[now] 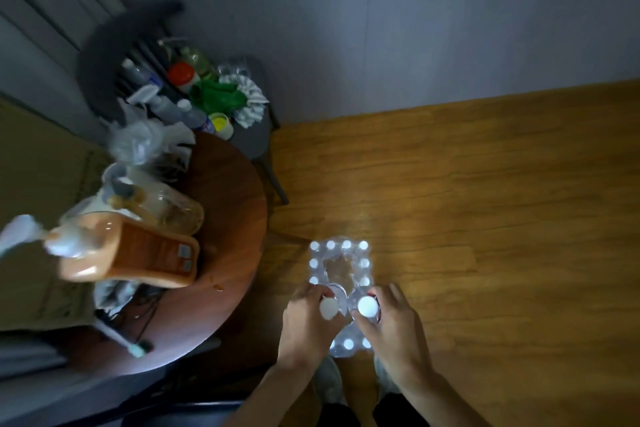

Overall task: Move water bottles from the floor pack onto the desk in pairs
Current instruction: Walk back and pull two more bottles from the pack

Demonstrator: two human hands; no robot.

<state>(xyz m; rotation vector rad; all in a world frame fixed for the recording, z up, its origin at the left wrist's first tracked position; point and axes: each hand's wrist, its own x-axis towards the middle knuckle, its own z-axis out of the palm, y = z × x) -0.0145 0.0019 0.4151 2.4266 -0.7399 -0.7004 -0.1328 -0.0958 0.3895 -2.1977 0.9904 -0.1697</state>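
While I monitored the head view, the left hand (308, 319) was clenched around a white-capped water bottle (328, 308), and the right hand (391, 322) gripped a second bottle (367, 306). Both bottles stood at the torn-open middle of the shrink-wrapped floor pack (341, 263), which rested on the wooden floor (485, 218) just beside the round wooden desk (225, 218).

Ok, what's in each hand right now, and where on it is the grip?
Each hand holds one water bottle just below its white cap: left hand on the left bottle, right hand on the right bottle, above the floor pack.
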